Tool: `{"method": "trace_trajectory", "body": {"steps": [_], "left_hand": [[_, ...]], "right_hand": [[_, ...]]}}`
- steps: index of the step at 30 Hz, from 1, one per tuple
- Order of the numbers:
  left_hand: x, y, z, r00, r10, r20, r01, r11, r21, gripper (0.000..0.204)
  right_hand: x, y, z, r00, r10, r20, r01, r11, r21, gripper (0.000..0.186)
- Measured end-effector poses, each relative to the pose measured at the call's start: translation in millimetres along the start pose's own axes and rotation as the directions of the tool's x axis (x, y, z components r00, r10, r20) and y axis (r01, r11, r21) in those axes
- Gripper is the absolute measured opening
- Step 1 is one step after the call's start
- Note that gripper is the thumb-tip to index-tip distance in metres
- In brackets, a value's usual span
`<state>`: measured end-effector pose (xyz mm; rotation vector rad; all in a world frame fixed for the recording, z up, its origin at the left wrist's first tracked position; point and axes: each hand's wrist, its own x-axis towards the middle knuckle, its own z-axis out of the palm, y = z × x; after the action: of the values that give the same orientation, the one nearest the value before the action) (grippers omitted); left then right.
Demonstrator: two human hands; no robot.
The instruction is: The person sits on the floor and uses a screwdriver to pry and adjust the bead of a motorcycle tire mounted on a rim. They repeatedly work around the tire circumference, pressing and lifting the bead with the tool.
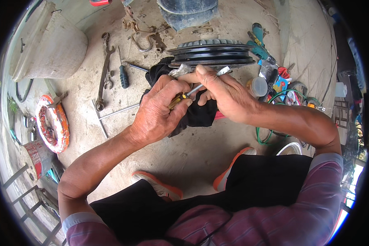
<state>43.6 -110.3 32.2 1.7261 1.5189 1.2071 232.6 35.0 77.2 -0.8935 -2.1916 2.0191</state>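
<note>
My left hand (160,108) is closed round the yellow-and-black handle of a screwdriver (196,89), whose metal shaft points up to the right. My right hand (229,96) is at the shaft, thumb raised along it and fingers curled; a light grey piece (178,71) shows by its index finger, too small to identify. Just beyond both hands lies a black wheel rim (211,56) with a toothed edge. Black cloth (202,115) is bunched beneath the hands, partly hidden by them.
Wrenches (103,78), a dark-handled screwdriver (123,76) and a T-handle tool (117,112) lie left on the floor. A white bucket (59,49) and orange-white ring (52,125) stand farther left. A teal power tool (258,47), clear jar (259,87) and green hose (259,137) are right.
</note>
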Motion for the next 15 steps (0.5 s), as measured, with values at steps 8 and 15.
{"method": "trace_trajectory", "body": {"steps": [8,15], "left_hand": [[20.4,4.1,-59.1,0.995,-0.097,0.014,0.097,0.995,0.016,0.03],[42.6,8.8,-89.0,0.984,-0.072,0.161,0.078,0.997,-0.03,0.03]], "right_hand": [[-34.8,-18.1,-59.5,0.979,-0.044,-0.199,-0.015,0.959,-0.283,0.019],[-2.6,-28.1,-61.3,0.955,-0.203,-0.216,0.046,0.82,-0.57,0.027]]}}
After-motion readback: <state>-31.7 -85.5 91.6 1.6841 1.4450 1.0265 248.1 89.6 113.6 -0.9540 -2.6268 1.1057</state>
